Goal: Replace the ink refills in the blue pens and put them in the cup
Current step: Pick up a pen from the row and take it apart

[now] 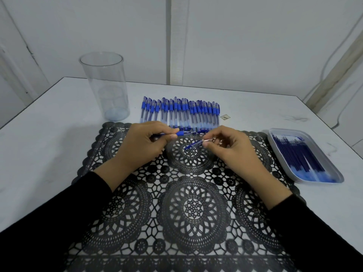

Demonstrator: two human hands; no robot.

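My left hand (143,146) grips a blue pen barrel (181,133) above the black lace mat, its blue grip end pointing right. My right hand (227,146) pinches the metal tip of a short pen piece (194,144) that slants down to the left, apart from the barrel. Behind both hands lies a row of several blue capped pens (179,112). A tall clear plastic cup (106,85) stands empty at the back left. On the right, a white tray (334,169) holds several dark blue refills (298,154).
The black lace mat (188,203) covers the middle of the white table (49,138). A small square scrap (225,116) lies right of the pen row. The table's edges run close behind the cup and past the tray; white walls stand behind.
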